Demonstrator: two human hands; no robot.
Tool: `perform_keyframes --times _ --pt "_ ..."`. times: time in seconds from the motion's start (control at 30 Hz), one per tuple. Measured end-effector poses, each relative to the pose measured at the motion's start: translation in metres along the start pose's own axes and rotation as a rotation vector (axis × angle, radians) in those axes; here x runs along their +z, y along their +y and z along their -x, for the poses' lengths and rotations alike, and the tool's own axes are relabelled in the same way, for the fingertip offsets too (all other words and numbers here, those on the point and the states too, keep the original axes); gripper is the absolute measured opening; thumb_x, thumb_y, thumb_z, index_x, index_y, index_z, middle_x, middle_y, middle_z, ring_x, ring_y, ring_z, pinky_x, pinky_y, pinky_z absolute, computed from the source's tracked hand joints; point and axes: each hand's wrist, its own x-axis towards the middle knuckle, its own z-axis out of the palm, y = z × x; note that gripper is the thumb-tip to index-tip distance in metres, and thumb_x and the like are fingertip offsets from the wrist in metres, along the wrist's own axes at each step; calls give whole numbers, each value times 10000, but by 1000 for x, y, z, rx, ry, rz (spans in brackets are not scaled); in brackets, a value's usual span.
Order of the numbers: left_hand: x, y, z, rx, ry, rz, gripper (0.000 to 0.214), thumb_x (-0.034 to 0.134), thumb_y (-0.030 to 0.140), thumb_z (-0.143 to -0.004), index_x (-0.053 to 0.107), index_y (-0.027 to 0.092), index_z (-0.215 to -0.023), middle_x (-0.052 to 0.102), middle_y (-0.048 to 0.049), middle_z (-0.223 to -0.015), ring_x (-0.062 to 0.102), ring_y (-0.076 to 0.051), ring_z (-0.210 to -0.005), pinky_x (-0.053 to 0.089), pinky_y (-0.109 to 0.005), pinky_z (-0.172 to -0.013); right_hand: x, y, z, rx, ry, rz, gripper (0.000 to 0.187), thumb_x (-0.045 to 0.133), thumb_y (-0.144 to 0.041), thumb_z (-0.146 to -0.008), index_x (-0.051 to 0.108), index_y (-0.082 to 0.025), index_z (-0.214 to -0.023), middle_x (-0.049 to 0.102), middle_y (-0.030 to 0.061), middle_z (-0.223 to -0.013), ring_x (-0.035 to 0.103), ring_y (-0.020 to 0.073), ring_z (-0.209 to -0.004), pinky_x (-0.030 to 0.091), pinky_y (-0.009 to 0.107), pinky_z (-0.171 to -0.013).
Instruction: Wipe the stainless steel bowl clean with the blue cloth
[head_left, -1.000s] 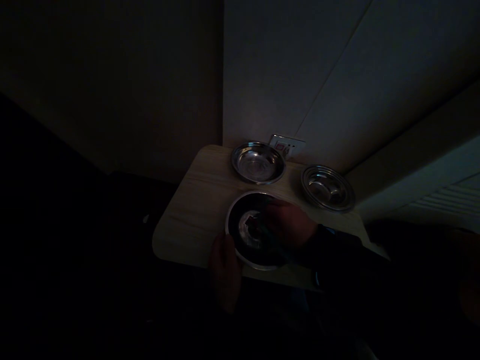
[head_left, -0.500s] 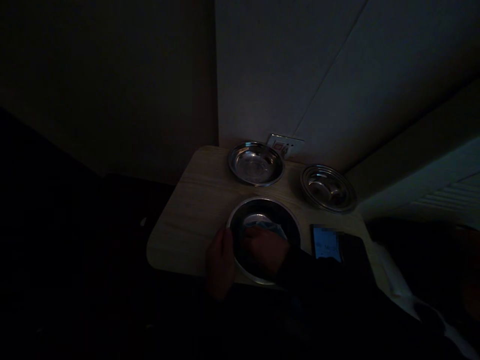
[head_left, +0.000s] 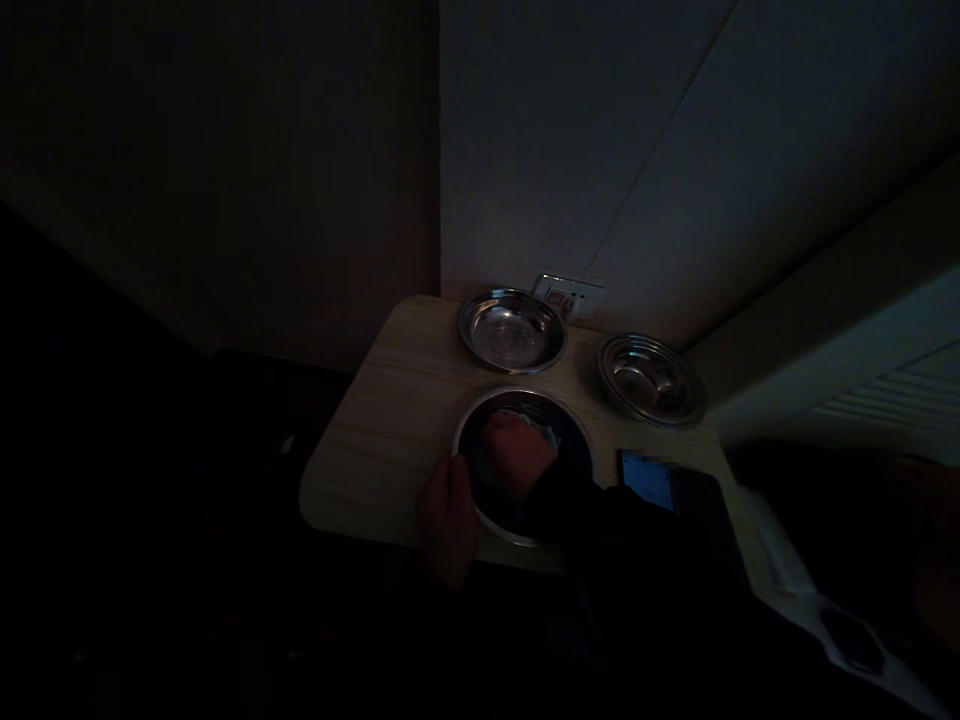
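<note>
A metal bowl (head_left: 576, 455) stands on the wooden table near its front edge. My left hand (head_left: 448, 515) grips the left side of its rim, thumb at the edge. Inside the bowl, my right hand (head_left: 517, 455) is closed and presses against a pale bluish cloth (head_left: 550, 432), crumpled and mostly covered by the hand. The dim light blurs the cloth's outline, and the fingertips of the right hand are hidden. My dark right sleeve crosses the bowl's lower right side.
Behind the bowl lies a shallow steel dish (head_left: 512, 335), with stacked steel dishes (head_left: 651, 382) to its right. A lit phone (head_left: 649, 482) rests on the right of the wooden table (head_left: 367, 440). A wall socket (head_left: 568, 295) sits just above the table's back edge.
My right hand has moved up and slightly left inside the bowl, with the cloth shifting toward the far side. The bowl has slid slightly away from me; my left hand stays at its rim.
</note>
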Motion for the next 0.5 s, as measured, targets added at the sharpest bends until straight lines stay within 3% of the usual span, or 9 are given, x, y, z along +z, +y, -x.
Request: perform_keyframes --times 0.13,0.37,0.5 --pt "2 2 1 -13 43 15 341 389 380 -825 645 154 -833 683 -92 -827 615 -204 -784 457 -295 -714 3 -6 15 -112 -86 -27 183 471 -134 -798 639 -142 -869 635 86 -928 582 173 -899 433 242 -752" --pt "0 4 1 21 15 -15 341 376 377 -834 629 153 -789 657 -65 -736 579 -173 -683 438 -274 -645 0 5 -12 1 -8 10 239 414 -119 -827 603 -81 -968 604 160 -998 574 222 -940 434 297 -770" --pt "2 5 0 18 53 -12 335 371 360 -833 627 152 -778 663 -77 -750 589 -179 -694 445 -279 -653 1 1 -5 -57 -24 9 217 441 -118 -809 622 -100 -927 619 132 -974 572 197 -943 426 266 -787"
